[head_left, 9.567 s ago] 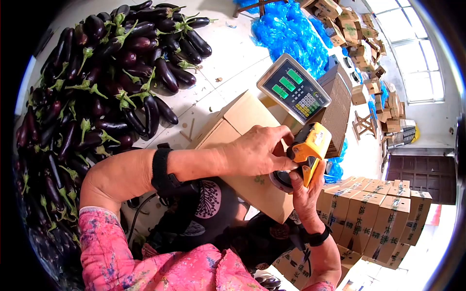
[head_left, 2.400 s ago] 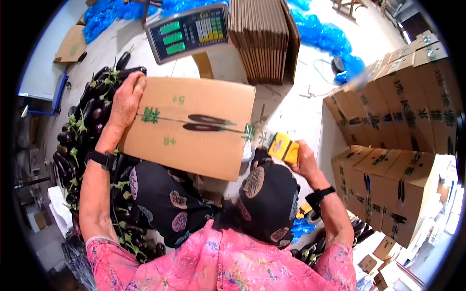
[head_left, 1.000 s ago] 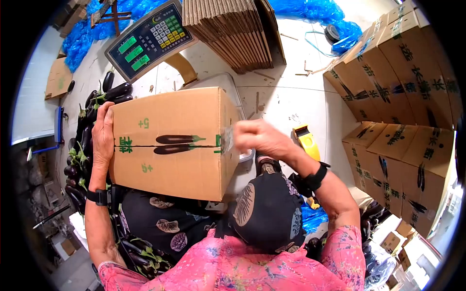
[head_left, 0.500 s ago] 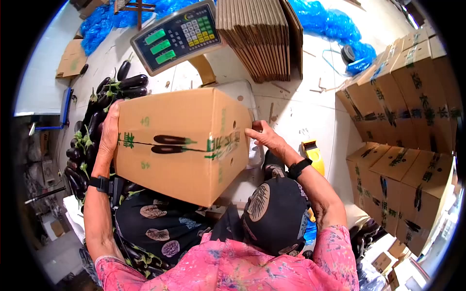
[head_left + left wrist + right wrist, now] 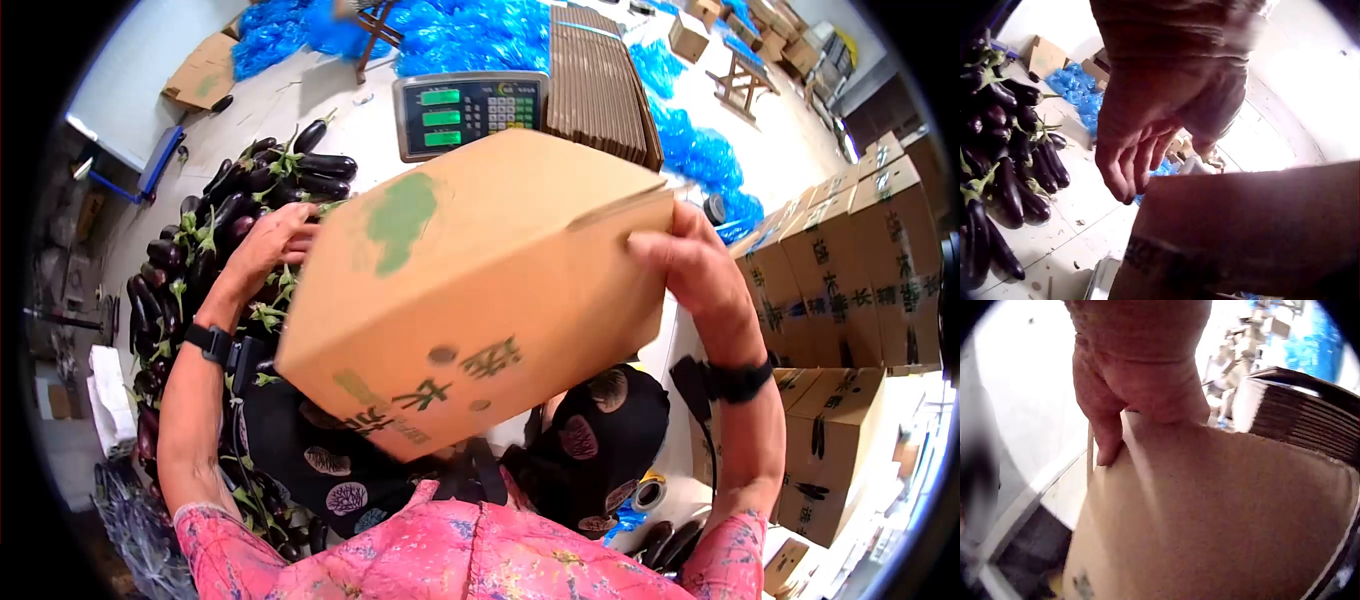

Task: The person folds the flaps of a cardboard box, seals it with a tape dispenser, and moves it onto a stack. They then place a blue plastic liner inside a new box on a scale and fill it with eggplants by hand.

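A cardboard box (image 5: 480,290) with green print hangs tilted over the person's lap, slightly blurred. The right hand (image 5: 700,275) grips its upper right edge, thumb on the near face and fingers behind. In the right wrist view, the thumb of the right hand (image 5: 1141,387) presses on the bare cardboard (image 5: 1210,506). The left hand (image 5: 270,250) is beside the box's left end, with its fingers loosely bent. In the left wrist view, the fingertips of the left hand (image 5: 1141,137) are right by a corner of the box (image 5: 1247,225). Eggplants (image 5: 225,215) lie heaped behind this hand.
Beyond the box stand a scale display (image 5: 470,110) and a bundle of flattened cartons (image 5: 600,95). Packed boxes (image 5: 850,270) are stacked at right. Blue plastic (image 5: 470,40) covers floor at the back. A tape roll (image 5: 650,492) lies by the right knee.
The yellow tape dispenser left the right hand for the floor. The box has since turned from eggplant print up to tilted. The right hand moved to its upper edge; the left came off its end.
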`<state>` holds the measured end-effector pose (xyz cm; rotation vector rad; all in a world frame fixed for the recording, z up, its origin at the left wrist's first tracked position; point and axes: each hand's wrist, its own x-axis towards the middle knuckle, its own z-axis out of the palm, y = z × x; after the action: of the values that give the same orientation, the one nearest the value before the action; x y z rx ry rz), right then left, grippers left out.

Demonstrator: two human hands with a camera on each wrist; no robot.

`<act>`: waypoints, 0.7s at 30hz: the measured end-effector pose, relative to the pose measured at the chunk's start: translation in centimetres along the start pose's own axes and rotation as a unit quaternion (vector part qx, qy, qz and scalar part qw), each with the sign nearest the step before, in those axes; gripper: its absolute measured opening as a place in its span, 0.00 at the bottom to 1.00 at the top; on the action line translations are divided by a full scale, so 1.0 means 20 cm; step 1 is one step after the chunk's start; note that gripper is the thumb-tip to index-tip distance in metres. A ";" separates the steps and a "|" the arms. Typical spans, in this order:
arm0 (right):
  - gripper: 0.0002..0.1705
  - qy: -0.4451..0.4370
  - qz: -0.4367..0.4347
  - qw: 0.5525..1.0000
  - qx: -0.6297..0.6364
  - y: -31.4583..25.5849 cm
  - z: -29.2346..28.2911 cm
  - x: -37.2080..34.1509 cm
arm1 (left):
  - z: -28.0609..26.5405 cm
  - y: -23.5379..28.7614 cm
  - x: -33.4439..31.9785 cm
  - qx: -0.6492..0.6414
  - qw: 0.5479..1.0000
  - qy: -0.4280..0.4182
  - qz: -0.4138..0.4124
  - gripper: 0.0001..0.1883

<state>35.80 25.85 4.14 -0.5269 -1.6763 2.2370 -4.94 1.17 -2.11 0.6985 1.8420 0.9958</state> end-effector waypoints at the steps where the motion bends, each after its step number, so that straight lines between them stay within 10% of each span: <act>1: 0.20 -0.015 0.015 0.996 -0.086 -0.06 0.13 -0.03 | 0.00 0.01 -0.01 0.059 0.998 0.022 0.024 0.31; 6: 0.18 -0.111 -0.162 0.879 -0.435 0.21 0.73 -0.13 | 0.21 0.21 -0.13 0.045 0.994 -0.038 0.095 0.39; 11: 0.14 -0.239 0.045 0.778 -0.579 0.62 0.87 -0.12 | 0.54 0.17 -0.07 0.134 0.990 -0.037 0.020 0.57; 16: 0.29 0.010 -0.215 0.764 -0.608 0.54 0.67 -0.04 | 0.67 -0.17 0.18 0.210 0.970 0.095 0.077 0.40; 19: 0.49 0.235 -0.099 0.697 -0.671 0.59 0.37 0.11 | 0.67 -0.20 0.16 0.197 0.967 0.133 0.088 0.27; 21: 0.36 0.250 0.061 0.840 -0.478 0.74 0.19 0.23 | 0.62 -0.26 0.15 0.143 0.972 0.127 0.138 0.21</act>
<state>29.80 20.60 -9.64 -1.3185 -2.3556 0.9781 4.67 5.13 -11.29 1.0659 2.1817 1.0439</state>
